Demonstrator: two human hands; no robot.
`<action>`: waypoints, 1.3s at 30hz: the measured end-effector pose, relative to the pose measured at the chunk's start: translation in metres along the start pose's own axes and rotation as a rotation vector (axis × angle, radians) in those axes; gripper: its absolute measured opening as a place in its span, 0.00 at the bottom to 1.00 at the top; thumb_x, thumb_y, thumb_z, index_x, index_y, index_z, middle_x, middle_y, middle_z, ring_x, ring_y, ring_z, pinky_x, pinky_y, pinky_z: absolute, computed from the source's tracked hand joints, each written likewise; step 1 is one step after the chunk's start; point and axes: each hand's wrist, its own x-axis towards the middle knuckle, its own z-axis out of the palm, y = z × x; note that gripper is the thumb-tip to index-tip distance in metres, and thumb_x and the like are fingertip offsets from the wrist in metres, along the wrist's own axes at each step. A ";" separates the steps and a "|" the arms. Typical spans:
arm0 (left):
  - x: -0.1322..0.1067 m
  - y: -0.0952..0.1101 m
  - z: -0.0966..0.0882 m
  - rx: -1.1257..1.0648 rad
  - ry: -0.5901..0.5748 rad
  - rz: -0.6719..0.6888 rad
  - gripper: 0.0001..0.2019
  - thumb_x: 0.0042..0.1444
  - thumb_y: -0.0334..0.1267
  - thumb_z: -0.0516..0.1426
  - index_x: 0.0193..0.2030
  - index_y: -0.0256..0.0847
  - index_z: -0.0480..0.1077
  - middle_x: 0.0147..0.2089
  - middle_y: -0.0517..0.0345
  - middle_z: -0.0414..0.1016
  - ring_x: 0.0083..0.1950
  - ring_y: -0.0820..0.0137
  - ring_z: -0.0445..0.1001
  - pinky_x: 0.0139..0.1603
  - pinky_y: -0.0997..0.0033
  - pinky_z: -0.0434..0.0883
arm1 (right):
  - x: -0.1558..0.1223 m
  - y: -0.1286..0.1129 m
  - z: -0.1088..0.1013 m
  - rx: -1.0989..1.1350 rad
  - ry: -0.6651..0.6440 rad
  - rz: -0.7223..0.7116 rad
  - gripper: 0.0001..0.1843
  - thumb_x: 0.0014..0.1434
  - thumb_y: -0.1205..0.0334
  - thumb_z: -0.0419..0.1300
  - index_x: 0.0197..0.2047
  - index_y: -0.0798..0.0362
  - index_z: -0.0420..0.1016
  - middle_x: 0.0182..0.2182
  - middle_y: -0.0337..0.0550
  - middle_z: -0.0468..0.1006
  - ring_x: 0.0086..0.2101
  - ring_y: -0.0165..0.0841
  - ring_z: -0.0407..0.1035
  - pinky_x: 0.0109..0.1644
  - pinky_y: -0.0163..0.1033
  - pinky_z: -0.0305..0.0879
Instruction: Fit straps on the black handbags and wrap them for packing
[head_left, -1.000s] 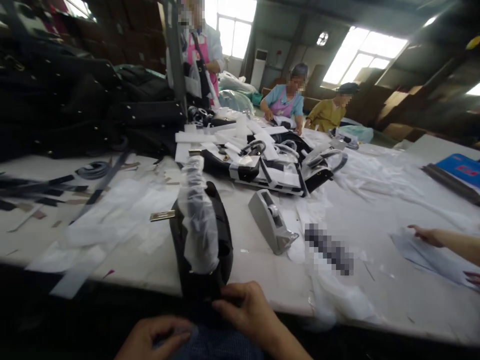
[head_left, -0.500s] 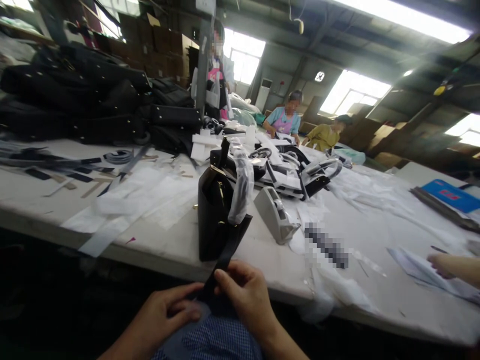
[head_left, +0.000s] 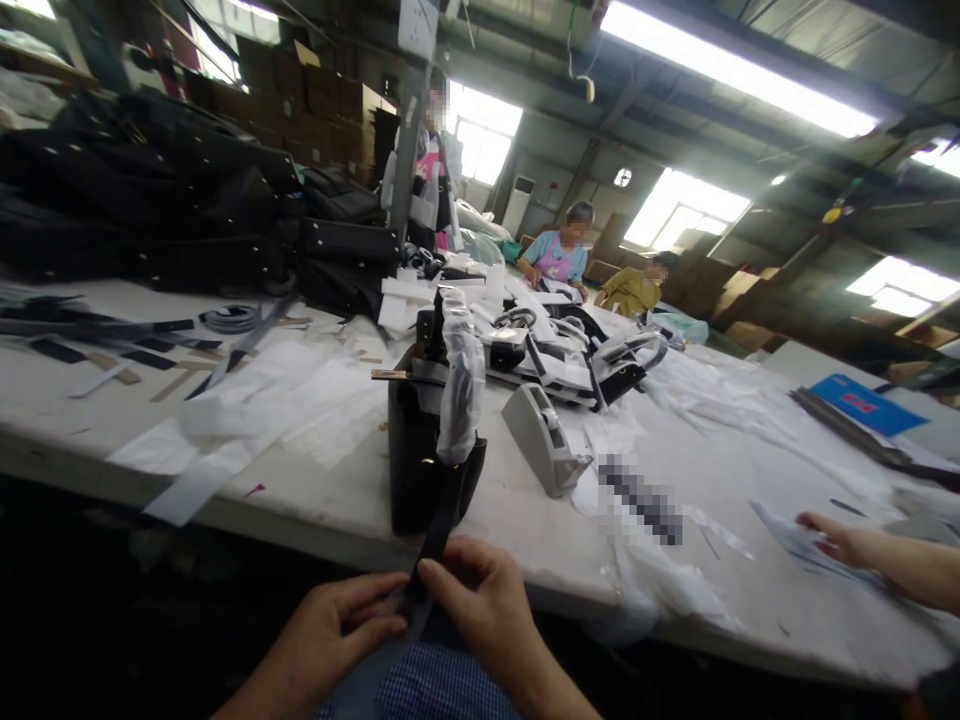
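Note:
A black handbag (head_left: 412, 470) stands upright on the near edge of the table, its handle (head_left: 461, 400) wrapped in clear plastic. From its side a black strap (head_left: 441, 525) runs down towards my lap. My right hand (head_left: 480, 600) pinches this strap between thumb and fingers. Close beside it, my left hand (head_left: 352, 620) is closed at the strap's lower part, on a translucent plastic strip (head_left: 375, 665) that hangs over my checked clothing. The exact grip of the left fingertips is partly hidden.
A grey tape dispenser (head_left: 541, 445) stands right of the bag. Behind lie wrapped handles and bag parts (head_left: 577, 350); black bags (head_left: 202, 230) are piled at the left. White sheets (head_left: 247, 400) cover part of the table. A co-worker's hand (head_left: 832, 540) touches papers at the right.
The bag has turned slightly, and a gold-coloured zip end now sticks out to its left. My hands keep hold, slightly lower in view. The co-worker's hand has moved left.

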 end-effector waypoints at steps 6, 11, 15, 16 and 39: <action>0.014 0.005 0.012 -0.164 -0.030 0.059 0.16 0.47 0.48 0.70 0.42 0.45 0.85 0.42 0.54 0.88 0.45 0.54 0.84 0.46 0.66 0.79 | 0.002 0.003 -0.002 0.012 0.048 -0.079 0.17 0.64 0.47 0.62 0.41 0.50 0.86 0.45 0.48 0.83 0.48 0.43 0.76 0.54 0.42 0.69; 0.028 0.011 0.027 -0.324 0.030 0.014 0.22 0.47 0.55 0.70 0.44 0.44 0.83 0.42 0.54 0.88 0.43 0.58 0.84 0.45 0.70 0.79 | -0.006 0.037 0.003 0.147 0.135 -0.029 0.31 0.62 0.41 0.61 0.62 0.49 0.73 0.56 0.51 0.78 0.56 0.46 0.72 0.61 0.47 0.67; 0.032 0.012 0.040 -0.408 0.113 -0.055 0.25 0.46 0.56 0.70 0.48 0.43 0.80 0.41 0.53 0.88 0.40 0.59 0.85 0.39 0.71 0.80 | -0.015 0.063 0.011 0.292 0.110 0.024 0.33 0.53 0.38 0.68 0.54 0.52 0.78 0.42 0.49 0.84 0.41 0.44 0.79 0.47 0.44 0.75; 0.032 0.010 0.042 -0.416 0.126 -0.057 0.26 0.45 0.56 0.71 0.48 0.43 0.80 0.41 0.53 0.88 0.41 0.58 0.85 0.39 0.71 0.80 | -0.016 0.065 0.011 0.274 0.130 0.056 0.32 0.51 0.37 0.68 0.49 0.54 0.81 0.37 0.48 0.84 0.37 0.43 0.79 0.43 0.41 0.75; 0.042 0.046 0.043 -0.266 0.333 0.163 0.20 0.50 0.52 0.68 0.44 0.41 0.80 0.44 0.55 0.85 0.47 0.58 0.81 0.40 0.72 0.79 | 0.047 0.003 -0.023 0.026 0.187 -0.043 0.18 0.57 0.48 0.67 0.38 0.56 0.85 0.30 0.45 0.83 0.30 0.35 0.71 0.33 0.35 0.65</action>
